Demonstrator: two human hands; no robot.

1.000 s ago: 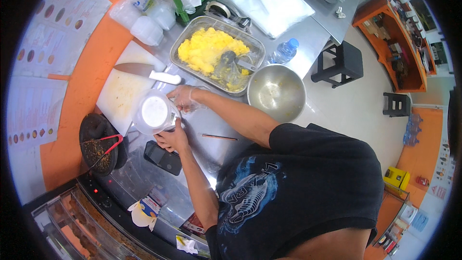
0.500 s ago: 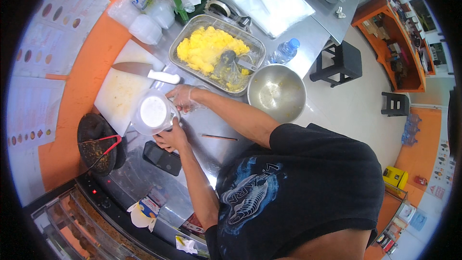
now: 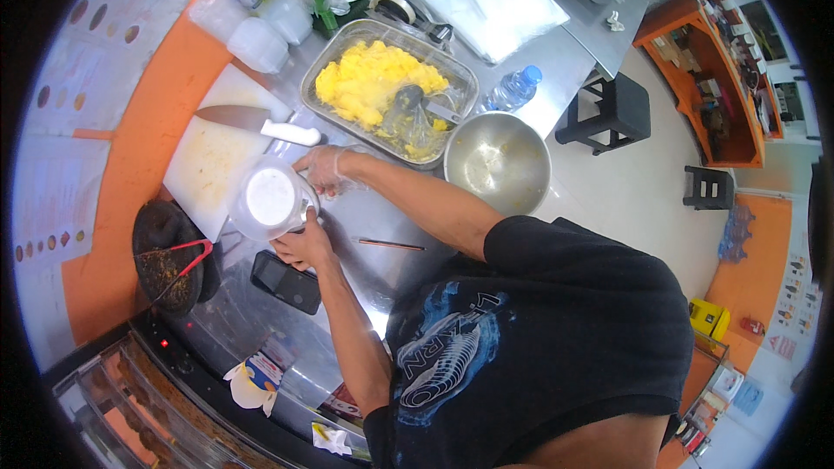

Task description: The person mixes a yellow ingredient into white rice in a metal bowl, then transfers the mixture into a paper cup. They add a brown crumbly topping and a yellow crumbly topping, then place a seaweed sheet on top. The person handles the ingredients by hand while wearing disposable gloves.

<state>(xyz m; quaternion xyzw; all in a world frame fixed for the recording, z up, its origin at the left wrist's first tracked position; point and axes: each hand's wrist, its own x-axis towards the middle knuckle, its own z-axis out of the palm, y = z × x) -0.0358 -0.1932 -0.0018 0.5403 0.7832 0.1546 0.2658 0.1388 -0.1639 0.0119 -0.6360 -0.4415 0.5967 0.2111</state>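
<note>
A translucent round plastic tub (image 3: pixel 271 195) with a white circular face turned up is between my hands, partly over the cutting board's near corner. My left hand (image 3: pixel 301 245) grips its lower right side, thumb raised along the wall and fingers curled beneath. Against its upper right side is my right hand (image 3: pixel 324 169), in a clear plastic glove, fingers bent around the edge. Some fingertips are hidden by the tub. A white-handled knife (image 3: pixel 252 121) lies on the white cutting board (image 3: pixel 195 161) just beyond. Near my left hand rests a black phone (image 3: pixel 285 282).
A metal tray (image 3: pixel 473 91) of yellow food, with a gloved-looking plastic bag and scoop inside, sits beyond my right arm. Beside it are a steel bowl (image 3: pixel 497 165) and a water bottle (image 3: pixel 514 89). A pencil (image 3: pixel 391 244) lies between my forearms; a dark stone mortar (image 3: pixel 167 256) stands left.
The whole view has shifted slightly, moving the scene a little left. Both hands stay on the tub, with no clear change in their hold.
</note>
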